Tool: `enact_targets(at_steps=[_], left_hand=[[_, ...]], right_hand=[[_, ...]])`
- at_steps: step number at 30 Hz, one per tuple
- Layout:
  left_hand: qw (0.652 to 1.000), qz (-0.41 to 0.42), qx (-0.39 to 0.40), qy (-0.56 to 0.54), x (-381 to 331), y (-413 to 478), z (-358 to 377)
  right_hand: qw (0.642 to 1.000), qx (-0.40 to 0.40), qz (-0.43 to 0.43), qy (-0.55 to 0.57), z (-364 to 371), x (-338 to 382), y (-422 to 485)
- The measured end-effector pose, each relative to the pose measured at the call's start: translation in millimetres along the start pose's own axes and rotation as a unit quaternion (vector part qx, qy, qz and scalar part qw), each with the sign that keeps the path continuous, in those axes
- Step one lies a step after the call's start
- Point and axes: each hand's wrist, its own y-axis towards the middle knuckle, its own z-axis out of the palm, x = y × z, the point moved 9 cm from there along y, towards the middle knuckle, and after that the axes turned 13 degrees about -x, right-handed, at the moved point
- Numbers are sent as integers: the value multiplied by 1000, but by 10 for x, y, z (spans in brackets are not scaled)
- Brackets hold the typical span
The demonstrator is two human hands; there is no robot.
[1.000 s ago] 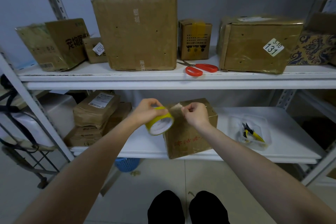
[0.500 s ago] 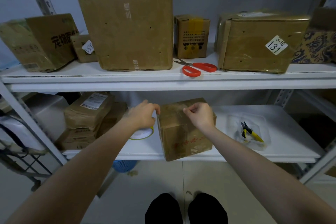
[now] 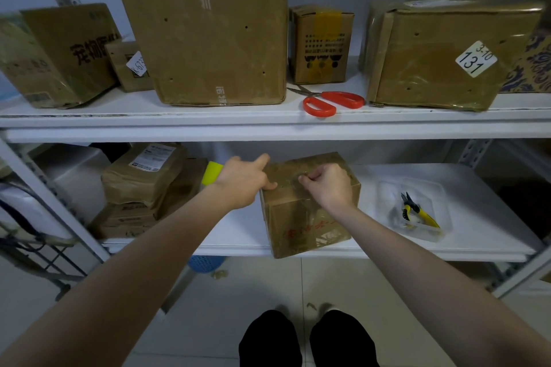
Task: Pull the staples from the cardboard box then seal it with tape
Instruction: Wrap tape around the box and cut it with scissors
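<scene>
While right hand [image 3: 329,185] pinches tape [image 3: 286,180] onto cardboard box [image 3: 310,217] top at lower shelf [image 3: 477,244] edge, left hand [image 3: 243,185] presses corner, its grip on yellow roll [image 3: 212,173] unclear; slack pull could wrinkle strip

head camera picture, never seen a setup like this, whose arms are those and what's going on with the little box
No machine here: a person wears a camera on the head, so you look down along their own arms at a white shelf unit. The small cardboard box stands at the lower shelf's front edge. The right hand pinches clear tape on the box top. The left hand rests its thumb on the box and seems to hold the yellow tape roll, mostly hidden behind it. Right of the box, a clear tray holds yellow-handled pliers. Red scissors lie on the upper shelf among larger cardboard boxes.
</scene>
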Motion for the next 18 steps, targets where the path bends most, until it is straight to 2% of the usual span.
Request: enact_targets(at_steps=[9, 18], left_hand=[[1000, -11, 20, 0, -16, 13, 87], [999, -22, 20, -43, -24, 22, 212]], right_hand=[[994, 17, -81, -74, 45, 168, -13], [950, 51, -182, -248, 60, 477, -15]])
